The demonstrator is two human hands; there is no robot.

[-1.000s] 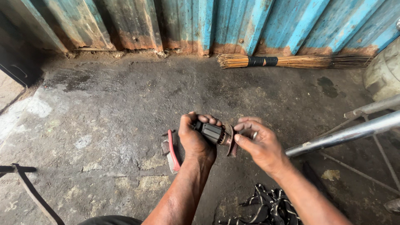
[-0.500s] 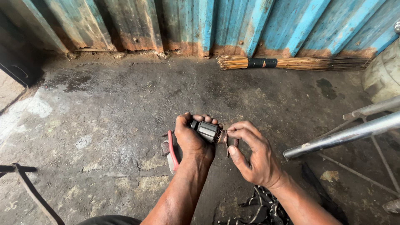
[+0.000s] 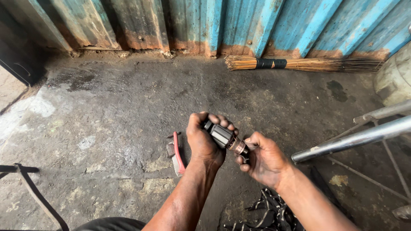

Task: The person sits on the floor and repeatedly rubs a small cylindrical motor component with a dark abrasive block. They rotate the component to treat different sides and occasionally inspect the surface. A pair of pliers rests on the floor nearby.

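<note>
Motor armature (image 3: 224,137), a short dark cylinder with a copper-coloured end, is held in the air above the concrete floor (image 3: 107,111), between the two hands. The left hand (image 3: 204,139) wraps around its darker upper part, with the fingers (image 3: 218,120) curled closed over it and the thumb on the near side. The armature is tilted, its copper end pointing down and to the right. The right hand (image 3: 265,159) meets this copper end; its thumb and first fingers are pinched closed around the small shaft there, and the other fingers are bent under the palm.

Just left of the left wrist, a tool with a red handle (image 3: 176,159) lies on the floor. Below the right forearm there is a heap of dark tangled strips (image 3: 265,214), also on the floor. A shiny metal pipe (image 3: 355,139) comes in from the right edge and ends near the right hand, not touching it. Far behind, a broom of thin brown sticks (image 3: 299,64) lies along the bottom of the blue corrugated metal wall (image 3: 265,21). A dark strap (image 3: 38,194) crosses the lower left corner.
</note>
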